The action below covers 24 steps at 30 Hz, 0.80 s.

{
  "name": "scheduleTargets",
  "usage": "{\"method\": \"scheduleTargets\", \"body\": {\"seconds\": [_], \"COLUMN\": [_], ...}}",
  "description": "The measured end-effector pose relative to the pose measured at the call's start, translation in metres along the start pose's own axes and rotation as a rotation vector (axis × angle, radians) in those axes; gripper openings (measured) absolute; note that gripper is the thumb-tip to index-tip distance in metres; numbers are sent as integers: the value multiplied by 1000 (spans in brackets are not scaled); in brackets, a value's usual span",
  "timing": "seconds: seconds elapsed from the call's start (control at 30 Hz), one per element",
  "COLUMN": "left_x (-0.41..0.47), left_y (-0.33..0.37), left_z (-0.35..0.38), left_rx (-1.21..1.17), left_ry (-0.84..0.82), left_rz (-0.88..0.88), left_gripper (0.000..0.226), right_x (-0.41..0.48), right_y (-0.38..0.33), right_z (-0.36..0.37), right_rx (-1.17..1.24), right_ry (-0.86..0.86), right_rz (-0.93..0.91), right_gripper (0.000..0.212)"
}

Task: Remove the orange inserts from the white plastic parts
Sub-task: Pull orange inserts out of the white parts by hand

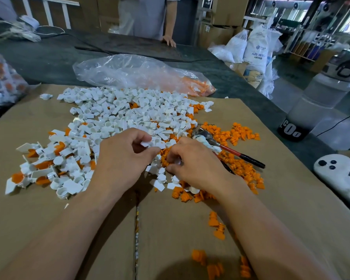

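The left hand (121, 158) pinches a small white plastic part with a flat tab (153, 144) between thumb and fingertips, just above the work surface. The right hand (194, 162) is curled with fingers bent inward, close beside the left; whether it grips a piece cannot be determined. Between the two hands lies a small cluster of loose orange plastic inserts (165, 156).

A flattened sheet of brown corrugated cardboard (291, 199) covers a dark green table (49, 57). A large heap of white plastic parts (129, 110) spreads ahead and left of the hands. Separated orange inserts (242, 134) lie scattered to the right and nearer the body. Red-and-black-handled pliers (230, 150) rest just beyond the right hand. A clear plastic bag holding orange pieces (141, 73) lies at the far cardboard edge. A second person (148, 17) stands at the far side, among cardboard boxes and white resin sacks (257, 49).

Several white parts at the left (38, 164) still hold orange inserts.
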<state>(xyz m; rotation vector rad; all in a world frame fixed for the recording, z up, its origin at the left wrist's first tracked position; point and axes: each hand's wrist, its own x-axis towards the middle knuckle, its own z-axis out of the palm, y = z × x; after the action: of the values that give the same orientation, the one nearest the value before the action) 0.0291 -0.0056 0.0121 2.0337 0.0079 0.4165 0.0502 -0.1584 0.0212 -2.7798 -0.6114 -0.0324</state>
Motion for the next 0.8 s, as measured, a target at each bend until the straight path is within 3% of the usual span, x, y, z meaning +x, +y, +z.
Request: {"method": "scheduleTargets", "body": {"seconds": [0.13, 0.33, 0.67, 0.8], "left_x": [1, 4, 5, 5], "left_y": [1, -1, 0, 0], "left_z": [-1, -2, -2, -1], "left_rx": [-45, -78, -285, -320], "left_ry": [6, 41, 11, -23], "left_rz": [21, -21, -75, -105], "left_gripper": [27, 25, 17, 18], "right_x": [-2, -4, -7, -9], "right_y": [-2, -3, -5, -8], "right_z": [-2, -7, -9, -8], "right_rx": [40, 188, 396, 531], "right_ry": [-1, 71, 259, 370], "right_rz": [-19, 0, -61, -83], "right_gripper": [12, 6, 7, 17]}}
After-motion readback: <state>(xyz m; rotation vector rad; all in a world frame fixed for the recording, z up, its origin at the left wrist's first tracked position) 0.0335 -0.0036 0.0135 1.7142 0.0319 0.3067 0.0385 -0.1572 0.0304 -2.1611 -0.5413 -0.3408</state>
